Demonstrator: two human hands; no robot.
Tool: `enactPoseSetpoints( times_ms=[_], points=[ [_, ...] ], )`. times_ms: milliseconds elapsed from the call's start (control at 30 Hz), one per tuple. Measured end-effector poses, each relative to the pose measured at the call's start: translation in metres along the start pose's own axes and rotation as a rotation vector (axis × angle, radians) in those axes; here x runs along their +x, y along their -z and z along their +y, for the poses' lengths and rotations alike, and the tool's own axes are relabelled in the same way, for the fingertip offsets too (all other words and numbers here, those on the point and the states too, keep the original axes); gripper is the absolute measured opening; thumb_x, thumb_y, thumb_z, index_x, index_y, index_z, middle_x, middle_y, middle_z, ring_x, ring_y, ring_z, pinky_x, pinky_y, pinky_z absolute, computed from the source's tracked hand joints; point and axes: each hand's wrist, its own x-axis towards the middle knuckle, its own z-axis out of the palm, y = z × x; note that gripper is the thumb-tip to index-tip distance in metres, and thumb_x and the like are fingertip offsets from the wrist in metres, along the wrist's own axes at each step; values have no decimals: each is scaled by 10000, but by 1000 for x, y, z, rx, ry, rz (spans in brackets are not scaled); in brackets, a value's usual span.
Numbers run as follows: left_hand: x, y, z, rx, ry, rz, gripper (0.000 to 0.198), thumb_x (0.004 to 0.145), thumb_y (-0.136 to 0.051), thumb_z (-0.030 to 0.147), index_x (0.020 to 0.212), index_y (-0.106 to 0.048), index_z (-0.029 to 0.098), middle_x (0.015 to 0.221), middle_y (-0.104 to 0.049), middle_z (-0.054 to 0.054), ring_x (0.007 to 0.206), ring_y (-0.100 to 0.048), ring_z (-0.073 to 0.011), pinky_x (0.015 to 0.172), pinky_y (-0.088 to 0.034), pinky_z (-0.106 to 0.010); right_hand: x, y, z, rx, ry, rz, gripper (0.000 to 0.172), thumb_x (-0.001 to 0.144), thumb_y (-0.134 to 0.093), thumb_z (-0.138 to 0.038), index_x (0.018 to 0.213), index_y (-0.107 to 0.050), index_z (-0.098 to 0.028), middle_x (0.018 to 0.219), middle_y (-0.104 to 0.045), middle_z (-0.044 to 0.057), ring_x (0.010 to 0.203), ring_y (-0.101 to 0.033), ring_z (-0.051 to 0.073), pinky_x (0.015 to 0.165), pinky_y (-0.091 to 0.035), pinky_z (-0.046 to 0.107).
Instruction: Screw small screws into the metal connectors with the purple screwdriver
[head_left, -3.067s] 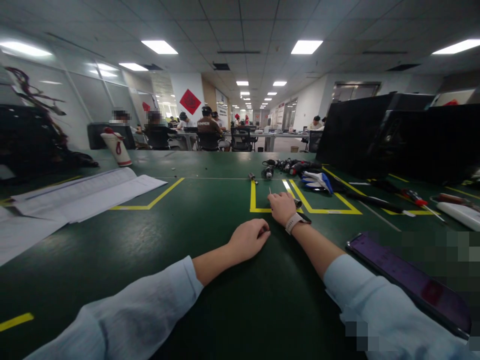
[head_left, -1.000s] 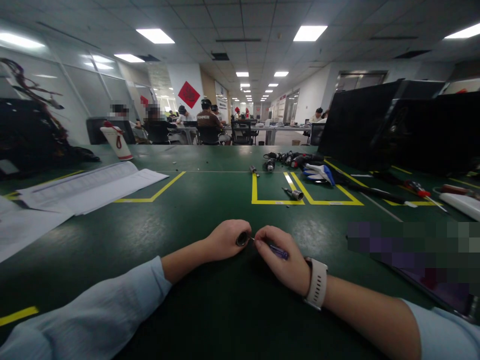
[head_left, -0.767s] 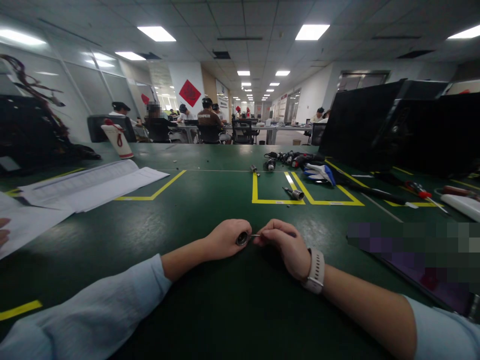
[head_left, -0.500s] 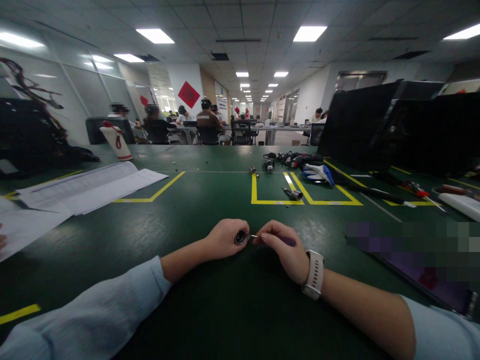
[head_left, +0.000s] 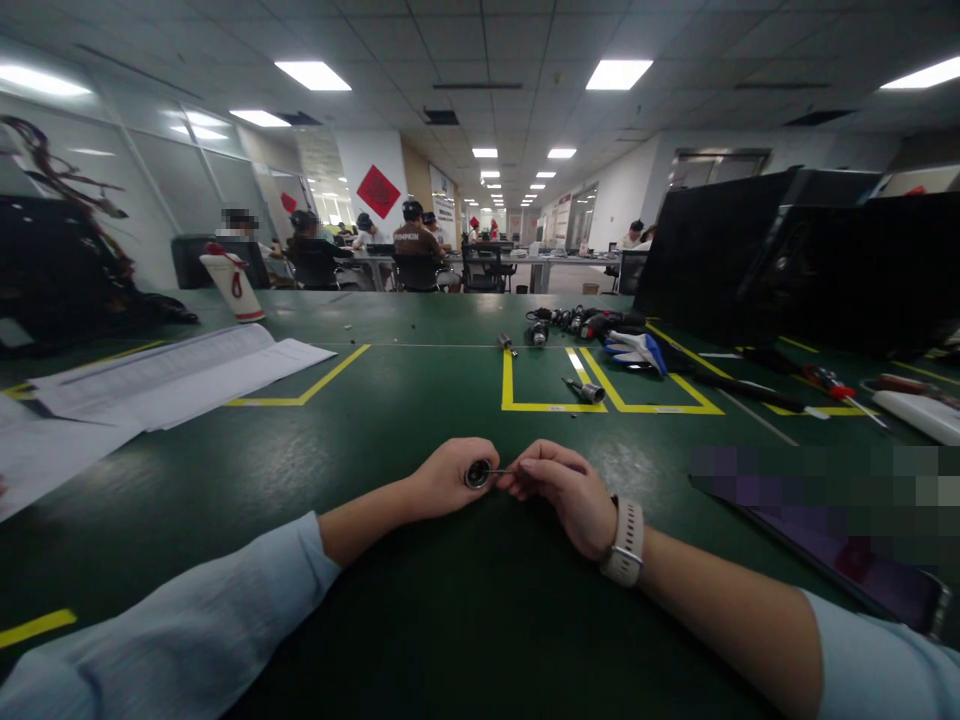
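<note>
My left hand (head_left: 455,477) is closed around a hollow metal cylinder (head_left: 472,481), its dark round mouth turned toward me. My right hand (head_left: 566,490) pinches a thin-shafted screwdriver (head_left: 504,471); most of its handle is hidden by my palm. The shaft points left and its tip reaches the cylinder's mouth; I cannot tell how deep it goes. Both hands are just above the green table (head_left: 420,640), close together. Beyond them, a metal part with a thin shaft (head_left: 591,391) lies within yellow tape, and a smaller metal part (head_left: 507,345) lies farther back.
Open papers (head_left: 172,375) lie at left, near a white bottle-like object (head_left: 234,285). Back right are cables and tools (head_left: 577,320), a blue-white glove (head_left: 637,348), a red-handled screwdriver (head_left: 832,380) and dark monitors (head_left: 720,250). A phone-like slab (head_left: 840,550) lies at right. People sit beyond.
The screwdriver's tip has shifted left, from beside the cylinder to its mouth. My right fingers have turned and moved slightly left; the purple handle shows less. My left hand has barely moved.
</note>
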Motion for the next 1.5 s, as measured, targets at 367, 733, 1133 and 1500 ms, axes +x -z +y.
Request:
enactPoseSetpoints(
  times_ms=[367,733,1133,1500],
  points=[
    [-2,-2,0,117,18,48,49,741,-502,119,732,-503,167,704,-537,3,648,-518,-121,609,-395,-237,-3,-3,-2,-184,103,11,119,746,-566,-265,694,-603,-165,717,-651,33,697,-573,155,666,-427,305],
    [1,-1,0,53,73,60,55,757,-516,170,706,-494,166,672,-518,15,629,-503,-115,581,-383,-228,-7,-3,-1,-250,175,6,125,780,-536,-261,741,-611,-169,779,-662,44,744,-582,167,691,-427,315],
    [-1,-1,-1,63,5,21,42,762,-505,146,726,-488,161,705,-521,8,646,-507,-115,609,-385,-230,-4,-3,-3,-30,-22,38,112,720,-581,-260,680,-585,-155,706,-665,45,678,-577,152,660,-422,305],
    [0,-2,2,173,70,26,67,731,-500,94,726,-512,159,711,-532,4,660,-516,-128,620,-384,-241,-9,-4,1,-381,217,50,126,770,-543,-255,710,-612,-168,735,-642,35,710,-566,163,673,-421,317]
  ],
)
